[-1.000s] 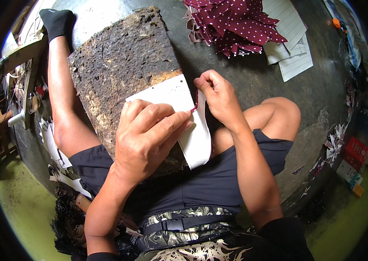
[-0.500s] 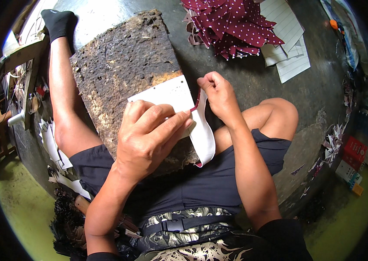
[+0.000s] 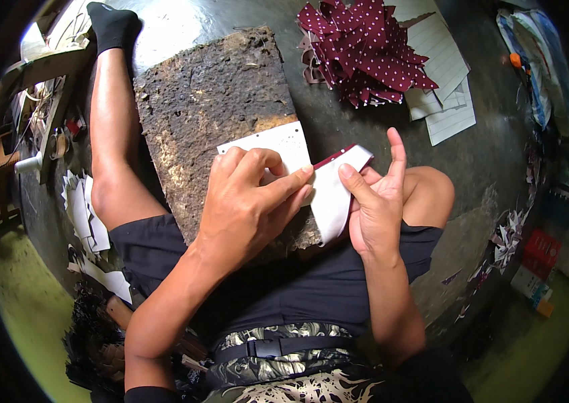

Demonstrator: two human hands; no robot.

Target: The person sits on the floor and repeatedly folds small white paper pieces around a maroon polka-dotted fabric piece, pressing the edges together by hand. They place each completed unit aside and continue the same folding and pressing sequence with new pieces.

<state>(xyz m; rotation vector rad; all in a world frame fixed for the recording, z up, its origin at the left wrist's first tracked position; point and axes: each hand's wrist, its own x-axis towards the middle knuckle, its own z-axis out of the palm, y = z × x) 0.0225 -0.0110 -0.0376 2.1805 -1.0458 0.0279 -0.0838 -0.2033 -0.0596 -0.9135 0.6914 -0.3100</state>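
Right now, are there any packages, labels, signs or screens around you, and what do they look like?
Red box: on the floor at far right, rectangular, bright red.
Small pale carton: just below the red box, boxy, whitish with an orange end.
Lined paper sheets: top right beside the spotted maroon fabric pile, white, ruled.
No signs or screens show.

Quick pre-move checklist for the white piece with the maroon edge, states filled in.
1. Left hand pressing the white piece onto the rough board: ok.
2. Right hand on the folded flap: ok.
3. Maroon edge lying flat along the fold: cannot tell.
4. Board steady on the lap: cannot tell.
5. Dotted maroon cloth pile apart from the hands: ok.
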